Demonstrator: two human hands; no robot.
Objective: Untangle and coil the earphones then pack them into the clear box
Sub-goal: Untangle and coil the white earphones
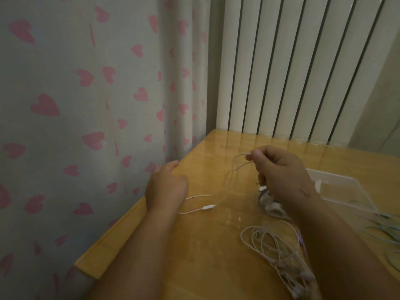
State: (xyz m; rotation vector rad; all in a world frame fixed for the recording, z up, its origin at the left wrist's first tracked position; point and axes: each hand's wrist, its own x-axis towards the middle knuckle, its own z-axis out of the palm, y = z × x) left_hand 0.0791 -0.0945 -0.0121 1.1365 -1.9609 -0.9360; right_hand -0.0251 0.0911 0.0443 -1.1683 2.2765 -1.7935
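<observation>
The right hand [281, 176] hung just above the table [201, 252] at centre right of the frame. Its thumb and forefinger pinched a loop of thin white cable [229, 176], and its other fingers were curled under. From that pinch the cable dropped to the left and down onto the wood. One strand carried a small white remote [208, 207] that lay flat on the table. Two strands ran on leftward and vanished under the left hand [166, 185].

The left hand sat at the table's left edge, back up and fingers partly bent. Whether it gripped the cable or only covered it could not be told.

Beneath the right hand's heel lay a pale bundle [270, 202] of wound cord, touching the table. A loose tangle [275, 250] of more white earphones spread across the lower centre, partly hidden by the right forearm.

The clear box [357, 191] stood open on the table at the right, behind the right wrist. Teal cords [383, 224] lay below it at the frame's right edge.

A curtain [65, 83] printed with pink hearts filled the left half of the frame. A white radiator [292, 61] stood at upper right, behind the table's far edge.
</observation>
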